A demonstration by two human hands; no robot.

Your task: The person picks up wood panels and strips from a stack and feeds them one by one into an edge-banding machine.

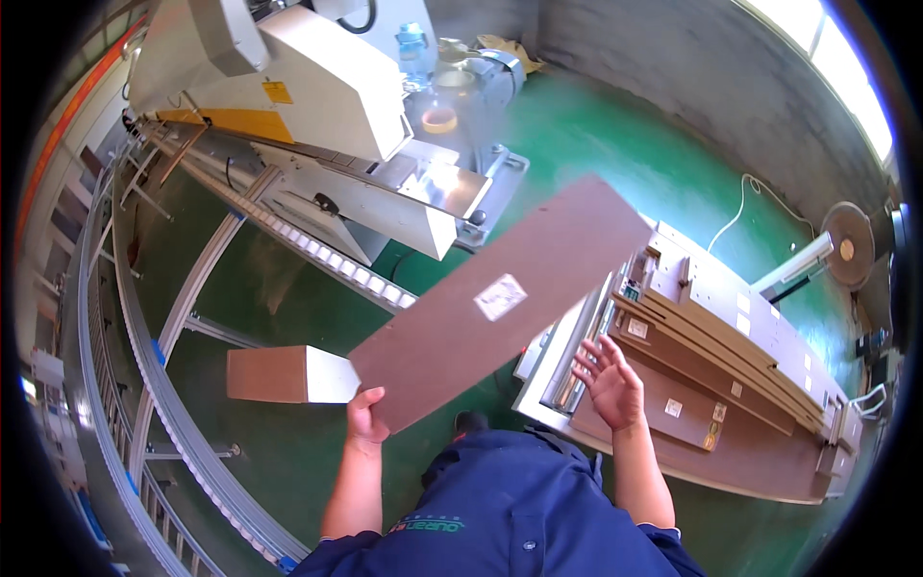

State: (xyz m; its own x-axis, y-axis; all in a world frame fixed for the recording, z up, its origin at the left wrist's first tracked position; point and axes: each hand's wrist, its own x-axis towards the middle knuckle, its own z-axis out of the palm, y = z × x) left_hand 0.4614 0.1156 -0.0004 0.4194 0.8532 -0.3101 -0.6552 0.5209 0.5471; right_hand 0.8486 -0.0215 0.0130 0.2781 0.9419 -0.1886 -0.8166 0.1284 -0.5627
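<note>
The left hand (366, 415) grips the near corner of the brown board (481, 332), held in mid-air. The right hand (615, 389) is spread, empty; steady the free edge with it.

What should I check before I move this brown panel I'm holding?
1. Left hand gripping the brown panel: ok, it holds the near end.
2. Right hand supporting the panel: not ok, it is open and off it.
3. White label facing you: ok.
4. Left side free of obstacles: not ok, a cardboard box sits near the panel's near end.
5. Panel's underside undamaged: cannot tell, hidden.
</note>
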